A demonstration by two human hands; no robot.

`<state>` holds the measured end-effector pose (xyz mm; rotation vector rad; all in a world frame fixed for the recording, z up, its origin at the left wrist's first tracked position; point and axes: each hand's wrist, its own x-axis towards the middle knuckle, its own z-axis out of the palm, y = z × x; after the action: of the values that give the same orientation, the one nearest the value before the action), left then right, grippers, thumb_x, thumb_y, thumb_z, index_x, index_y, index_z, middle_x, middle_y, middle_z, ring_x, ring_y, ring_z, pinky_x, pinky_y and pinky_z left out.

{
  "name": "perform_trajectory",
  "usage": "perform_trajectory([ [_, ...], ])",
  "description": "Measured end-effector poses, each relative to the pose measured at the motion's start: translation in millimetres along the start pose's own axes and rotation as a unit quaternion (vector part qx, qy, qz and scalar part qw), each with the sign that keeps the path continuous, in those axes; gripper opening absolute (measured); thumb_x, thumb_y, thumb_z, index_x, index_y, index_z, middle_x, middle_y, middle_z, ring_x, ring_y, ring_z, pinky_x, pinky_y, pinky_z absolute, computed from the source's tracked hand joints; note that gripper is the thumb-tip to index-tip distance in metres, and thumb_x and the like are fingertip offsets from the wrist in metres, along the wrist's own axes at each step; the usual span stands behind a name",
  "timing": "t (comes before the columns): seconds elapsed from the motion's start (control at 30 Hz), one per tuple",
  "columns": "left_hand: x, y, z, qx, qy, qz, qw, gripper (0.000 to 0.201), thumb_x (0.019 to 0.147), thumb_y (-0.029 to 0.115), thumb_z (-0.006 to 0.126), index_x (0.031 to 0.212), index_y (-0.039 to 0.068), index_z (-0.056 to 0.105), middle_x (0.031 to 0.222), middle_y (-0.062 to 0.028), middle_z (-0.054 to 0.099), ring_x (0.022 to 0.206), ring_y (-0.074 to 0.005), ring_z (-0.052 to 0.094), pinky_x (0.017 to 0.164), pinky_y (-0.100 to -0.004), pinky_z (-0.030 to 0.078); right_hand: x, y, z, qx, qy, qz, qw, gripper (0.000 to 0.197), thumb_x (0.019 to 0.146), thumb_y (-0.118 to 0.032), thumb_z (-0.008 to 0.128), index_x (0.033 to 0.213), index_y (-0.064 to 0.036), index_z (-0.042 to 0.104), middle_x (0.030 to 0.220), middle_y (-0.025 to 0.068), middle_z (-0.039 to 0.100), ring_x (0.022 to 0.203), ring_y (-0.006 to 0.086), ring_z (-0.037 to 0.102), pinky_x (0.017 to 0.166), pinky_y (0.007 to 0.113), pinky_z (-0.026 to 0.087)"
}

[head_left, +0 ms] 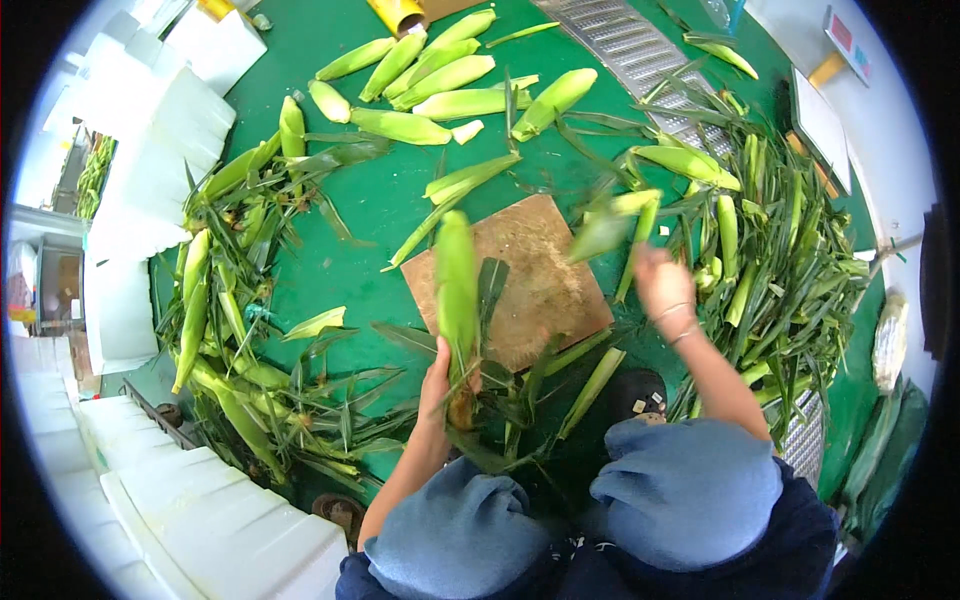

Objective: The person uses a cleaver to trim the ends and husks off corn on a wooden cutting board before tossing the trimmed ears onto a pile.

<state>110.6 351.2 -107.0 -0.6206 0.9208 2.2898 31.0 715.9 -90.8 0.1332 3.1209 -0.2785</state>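
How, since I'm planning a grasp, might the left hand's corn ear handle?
The corn ear probably feels firm: its husk wraps tightly. Being rounded, it might roll if pushed. The thin leaf beside it probably flops.

A person is wearing dark navy clothing at the hips and thighs, seen from above. Over each knee, soft slate-blue cloth (690,490) is bulging into a rounded shape, bunching into creases toward the front. From where I am standing, the forearms (722,385) are showing bare. Behind the right hand (665,285), a thin, pale wristband (674,311) is circling the wrist. In front of the right knee, a dark, rounded shoe (628,388) is showing, with small pale squarish spots dotting its top; their details are staying too small to make out.
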Motion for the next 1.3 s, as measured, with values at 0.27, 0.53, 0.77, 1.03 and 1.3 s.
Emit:
perform_trajectory([
  [0.27,83,-39,99,0.620,-0.144,0.054,0.769,0.044,0.092,0.044,0.048,0.111,0.004,0.052,0.113,-0.0114,0.058,0.092,-0.0271,0.057,0.082,-0.0412,0.047,-16,49,-38,0.235,0.222,0.166,0.932,0.028,0.088,-0.029,0.059,0.087,-0.0007,0.056,0.068,0.0184,0.061,0.062,0.0306,0.061,0.056,0.039,0.047],
  [0.53,104,57,58,0.873,0.151,0.180,0.427,0.055,0.089,0.051,0.049,0.108,-0.001,0.052,0.111,-0.0237,0.056,0.094,-0.0359,0.060,0.075,-0.0470,0.049,-33,-27,-67,0.352,0.055,0.038,0.933,0.021,0.087,-0.021,0.063,0.095,-0.0020,0.059,0.059,0.0100,0.053,0.049,0.0168,0.052,0.050,0.030,0.043],
  [0.77,90,31,66,0.864,0.125,0.128,0.471,0.060,0.084,0.054,0.052,0.109,0.001,0.044,0.102,-0.0217,0.058,0.081,-0.0359,0.064,0.066,-0.0464,0.052,24,-108,-80,0.464,0.158,-0.197,0.849,0.018,0.083,-0.009,0.066,0.084,-0.0024,0.049,0.054,0.0083,0.045,0.043,0.0191,0.043,0.043,0.029,0.037],
  [1.03,80,49,64,0.882,0.072,0.117,0.450,0.059,0.080,0.053,0.056,0.105,0.000,0.051,0.088,-0.0190,0.064,0.080,-0.0349,0.064,0.069,-0.0460,0.051,-17,-44,10,0.328,-0.239,0.113,0.907,0.042,0.084,-0.036,0.062,0.080,0.0061,0.062,0.069,0.0295,0.058,0.071,0.0426,0.061,0.064,0.047,0.048],
  [1.3,74,38,66,0.825,0.080,0.043,0.558,0.067,0.079,0.057,0.054,0.112,-0.002,0.052,0.092,-0.0235,0.065,0.088,-0.0377,0.063,0.078,-0.0463,0.049,-4,-101,-68,0.465,0.064,-0.006,0.883,0.023,0.086,-0.019,0.064,0.080,0.0008,0.053,0.057,0.0159,0.055,0.046,0.0252,0.056,0.046,0.033,0.043],
])
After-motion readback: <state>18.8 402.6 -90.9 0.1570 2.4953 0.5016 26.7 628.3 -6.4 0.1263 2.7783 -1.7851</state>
